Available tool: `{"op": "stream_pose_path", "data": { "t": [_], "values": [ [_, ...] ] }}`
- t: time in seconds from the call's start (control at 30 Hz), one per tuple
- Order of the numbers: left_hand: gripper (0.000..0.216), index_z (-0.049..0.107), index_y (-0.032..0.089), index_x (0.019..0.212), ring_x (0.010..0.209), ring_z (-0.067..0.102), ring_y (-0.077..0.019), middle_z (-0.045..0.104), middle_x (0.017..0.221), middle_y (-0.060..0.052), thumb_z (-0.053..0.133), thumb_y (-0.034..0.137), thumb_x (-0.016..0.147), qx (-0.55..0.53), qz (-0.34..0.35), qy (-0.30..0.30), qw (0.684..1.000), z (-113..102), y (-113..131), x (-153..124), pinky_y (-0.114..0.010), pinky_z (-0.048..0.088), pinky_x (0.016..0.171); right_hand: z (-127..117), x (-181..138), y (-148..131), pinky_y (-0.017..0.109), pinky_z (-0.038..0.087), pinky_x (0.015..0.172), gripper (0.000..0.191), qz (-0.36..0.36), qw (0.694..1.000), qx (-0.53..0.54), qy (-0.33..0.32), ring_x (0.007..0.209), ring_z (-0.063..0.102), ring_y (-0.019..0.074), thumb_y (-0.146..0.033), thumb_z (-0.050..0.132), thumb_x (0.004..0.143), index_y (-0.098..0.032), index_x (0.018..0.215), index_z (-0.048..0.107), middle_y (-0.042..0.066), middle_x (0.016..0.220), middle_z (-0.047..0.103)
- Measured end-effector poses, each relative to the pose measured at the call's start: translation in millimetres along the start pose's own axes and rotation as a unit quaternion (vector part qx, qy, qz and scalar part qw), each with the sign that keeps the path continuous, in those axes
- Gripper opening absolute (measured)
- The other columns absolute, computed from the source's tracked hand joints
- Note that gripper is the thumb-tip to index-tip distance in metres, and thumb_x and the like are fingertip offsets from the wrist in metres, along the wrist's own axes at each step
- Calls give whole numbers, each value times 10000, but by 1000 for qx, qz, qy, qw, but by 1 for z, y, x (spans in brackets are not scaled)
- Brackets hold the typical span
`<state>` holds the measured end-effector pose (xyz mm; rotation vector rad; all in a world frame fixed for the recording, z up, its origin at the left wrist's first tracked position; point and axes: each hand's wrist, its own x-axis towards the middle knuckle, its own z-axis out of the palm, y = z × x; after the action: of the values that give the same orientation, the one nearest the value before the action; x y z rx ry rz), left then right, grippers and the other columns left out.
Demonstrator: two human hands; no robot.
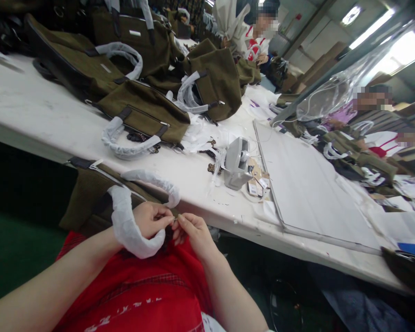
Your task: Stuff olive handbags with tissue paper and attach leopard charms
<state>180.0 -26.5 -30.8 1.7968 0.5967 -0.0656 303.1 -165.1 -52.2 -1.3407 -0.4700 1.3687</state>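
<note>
An olive handbag [81, 191] with a silver zipper [112, 177] lies on my lap against the table edge. White wrapping covers its handles. My left hand [150, 220] reaches through the near wrapped handle [122, 219], while the far handle [155, 179] arches behind it. The fingers of my left hand are closed in a pinch. Facing it, my right hand [193, 230] also pinches, its fingertips nearly meeting the left ones. Something tiny shows between the fingertips, too small to name. A red apron [152, 286] covers my lap below the hands.
Several olive handbags [145, 110] with wrapped handles are piled on the white table [31, 110]. A grey tape dispenser [237, 163] stands near the edge, with paper tags [257, 180] beside it. A large white board [307, 184] lies to the right. Other people sit across the table.
</note>
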Motion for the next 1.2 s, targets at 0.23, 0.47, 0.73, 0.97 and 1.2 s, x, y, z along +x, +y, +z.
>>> {"op": "stream_pose_path", "data": {
  "t": [0.23,0.47,0.73,0.97,1.2],
  "values": [
    [299,681,194,709,691,636,-187,698,697,-21,496,407,806,-2,12,-3,1000,-1,-4,1,-267,479,684,-1,1,1,174,391,421,471,3,1000,2,12,421,558,85,-608,654,811,-142,746,640,7,550,634],
    [283,691,197,728,694,642,-183,707,714,-20,501,390,812,-4,14,-3,1000,1,-6,1,-255,483,672,1,1,2,177,384,427,474,-5,1000,-25,16,423,542,83,-611,646,812,-148,718,621,5,537,617],
    [288,575,200,650,638,588,-176,641,662,-26,431,384,819,-5,33,12,999,6,-1,-1,-272,458,642,16,8,12,198,402,429,469,-55,991,-84,83,432,498,84,-619,553,869,-180,704,551,-19,550,556],
    [257,562,207,615,614,559,-165,604,624,-8,463,373,785,-20,52,56,997,11,-13,1,-272,439,637,21,12,10,215,401,434,411,-94,982,-144,84,457,483,97,-531,485,931,-201,688,520,-28,567,529],
    [272,557,207,630,623,588,-185,634,625,-26,476,397,807,-53,52,87,993,17,-13,2,-284,472,632,20,14,1,218,391,434,421,-70,987,-135,57,448,481,100,-571,509,903,-197,712,526,-31,553,529]
  ]
}}
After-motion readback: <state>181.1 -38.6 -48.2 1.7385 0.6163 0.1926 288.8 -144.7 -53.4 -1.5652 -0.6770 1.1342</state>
